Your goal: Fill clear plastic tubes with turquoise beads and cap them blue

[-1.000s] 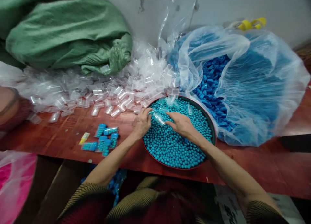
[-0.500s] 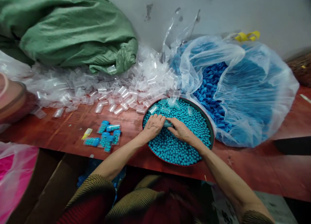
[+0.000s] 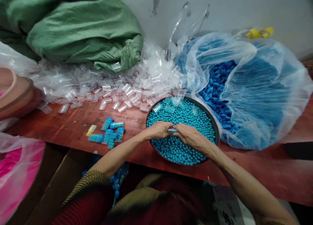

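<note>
Over a round basin [image 3: 217, 133] full of small blue balls [image 3: 182, 153], my two hands meet at a small clear plastic tube [image 3: 172, 130]. My left hand [image 3: 160, 130] is closed at the tube's left end. Fingers of my right hand [image 3: 189, 134] are curled round its other end and hide that part. What is inside the tube I cannot make out. A few empty clear tubes [image 3: 179, 97] lie on top of the balls at the far side of the basin.
Filled tubes with blue caps [image 3: 117, 125] lie left of the basin, beside a small yellow-and-white piece [image 3: 91, 130]. Behind are heaped clear tubes [image 3: 127, 88] and a green sack [image 3: 83, 33]. At right sits a bag [image 3: 266, 98] of blue caps [image 3: 215, 91]; a pinkish bucket [image 3: 14, 94] stands left.
Both hands stay together on the tube but are turned differently, and more of the clear tube shows between them. The whole view has shifted slightly.
</note>
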Available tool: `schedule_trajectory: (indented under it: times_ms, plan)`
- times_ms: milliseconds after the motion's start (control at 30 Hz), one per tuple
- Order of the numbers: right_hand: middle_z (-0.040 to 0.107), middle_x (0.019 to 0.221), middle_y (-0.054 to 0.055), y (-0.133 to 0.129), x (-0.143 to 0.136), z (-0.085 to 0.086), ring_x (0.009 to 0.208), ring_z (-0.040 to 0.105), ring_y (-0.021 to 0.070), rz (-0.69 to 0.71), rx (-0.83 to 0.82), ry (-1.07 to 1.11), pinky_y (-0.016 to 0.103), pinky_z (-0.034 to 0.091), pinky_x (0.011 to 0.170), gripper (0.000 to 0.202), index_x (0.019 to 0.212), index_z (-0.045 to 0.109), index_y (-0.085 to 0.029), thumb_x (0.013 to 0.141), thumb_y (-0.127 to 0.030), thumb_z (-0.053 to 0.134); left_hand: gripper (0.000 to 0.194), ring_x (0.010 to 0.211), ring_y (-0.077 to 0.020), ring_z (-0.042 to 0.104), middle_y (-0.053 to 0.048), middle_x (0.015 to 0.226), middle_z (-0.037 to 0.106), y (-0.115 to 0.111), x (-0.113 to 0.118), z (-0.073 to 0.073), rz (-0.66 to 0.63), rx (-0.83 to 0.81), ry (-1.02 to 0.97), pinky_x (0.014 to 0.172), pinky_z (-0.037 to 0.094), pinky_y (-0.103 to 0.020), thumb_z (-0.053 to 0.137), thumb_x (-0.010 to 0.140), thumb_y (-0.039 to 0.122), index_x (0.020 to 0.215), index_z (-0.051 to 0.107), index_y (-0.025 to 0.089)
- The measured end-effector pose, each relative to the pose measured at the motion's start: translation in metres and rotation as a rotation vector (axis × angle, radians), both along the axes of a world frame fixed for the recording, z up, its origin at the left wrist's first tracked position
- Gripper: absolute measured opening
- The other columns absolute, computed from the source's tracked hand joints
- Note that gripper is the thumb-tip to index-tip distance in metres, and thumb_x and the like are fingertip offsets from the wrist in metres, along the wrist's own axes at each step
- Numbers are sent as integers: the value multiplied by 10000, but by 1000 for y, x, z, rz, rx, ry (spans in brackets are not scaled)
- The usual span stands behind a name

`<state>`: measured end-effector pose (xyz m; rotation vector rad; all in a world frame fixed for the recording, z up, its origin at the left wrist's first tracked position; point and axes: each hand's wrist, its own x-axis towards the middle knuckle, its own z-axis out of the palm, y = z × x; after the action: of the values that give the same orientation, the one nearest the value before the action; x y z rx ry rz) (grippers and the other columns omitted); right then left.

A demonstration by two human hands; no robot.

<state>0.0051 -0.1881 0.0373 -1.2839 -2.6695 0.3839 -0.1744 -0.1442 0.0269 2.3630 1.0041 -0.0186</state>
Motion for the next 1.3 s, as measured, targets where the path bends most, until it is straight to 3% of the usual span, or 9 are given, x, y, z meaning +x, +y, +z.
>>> schedule_trajectory:
  times_ms: [67, 233, 300, 433, 633, 833, 1000, 1167, 1300]
  plan:
    - [601, 790, 51, -2, 13, -1, 699, 567, 177, 40, -16, 12, 281, 436, 632, 174, 928, 571, -201, 921, -300, 429, 141, 752, -192, 625, -29, 805, 671, -2, -9, 4, 6, 2, 70, 643, 451, -262, 546, 804, 318, 894, 590, 219]
    - [648, 883, 71, -11, 36, -16, 794, 617, 205, -127, 33, 73, 311, 466, 672, 209, 1047, 551, -218, 922, -315, 414, 181, 808, -252, 633, -130, 924, 648, -3, -44, 10, 490, 340, 211, 677, 457, -340, 427, 865, 217, 1002, 537, 171]
    - [664, 926, 62, -15, 30, -21, 822, 630, 197, -103, -37, 81, 302, 472, 683, 236, 1122, 514, -224, 920, -317, 435, 243, 791, -246, 632, -92, 872, 644, -5, -50, 10, 446, 254, 140, 664, 459, -327, 491, 854, 302, 1064, 484, 181]
    - [661, 887, 58, -7, 4, -20, 814, 628, 201, -18, -113, -2, 297, 465, 691, 197, 1018, 566, -204, 887, -342, 516, 250, 752, -215, 606, -44, 833, 617, -16, -41, 0, 332, 112, 50, 657, 461, -316, 529, 840, 348, 1015, 444, 191]
    - [615, 1015, 135, 53, -29, -12, 934, 597, 260, -372, 89, -79, 332, 453, 720, 264, 1097, 570, -170, 916, -308, 436, 129, 883, -209, 531, -51, 918, 571, -31, -31, -14, 211, 292, -108, 772, 455, -339, 566, 819, 267, 872, 471, 198]
    - [603, 1070, 177, 99, -49, -23, 860, 609, 272, -385, 93, -210, 348, 456, 680, 280, 1110, 575, -141, 897, -201, 403, 131, 914, -201, 526, -45, 910, 570, -35, -38, -1, 224, 172, -185, 830, 445, -349, 593, 811, 276, 854, 503, 192]
    - [643, 1030, 157, 76, -13, -14, 871, 629, 254, -375, 95, -114, 357, 473, 740, 385, 1196, 537, -129, 885, -121, 311, 140, 917, -209, 545, -51, 935, 594, -47, -21, 4, 171, 47, -154, 826, 447, -352, 588, 812, 300, 874, 539, 185]
    - [646, 1161, 95, 28, 17, -12, 966, 629, 221, -346, 60, 70, 321, 479, 822, 461, 1336, 424, -152, 878, -202, 434, 122, 784, -178, 587, -11, 818, 619, -45, -14, -2, 410, -99, -303, 744, 464, -314, 531, 835, 292, 901, 552, 191]
    - [616, 1208, 98, 17, 11, -20, 1029, 603, 213, -240, -17, 60, 295, 476, 833, 431, 1305, 467, -156, 874, -188, 461, 135, 921, -186, 565, -44, 944, 598, -39, -23, -6, 467, -75, -516, 848, 453, -333, 587, 768, 279, 848, 569, 171]
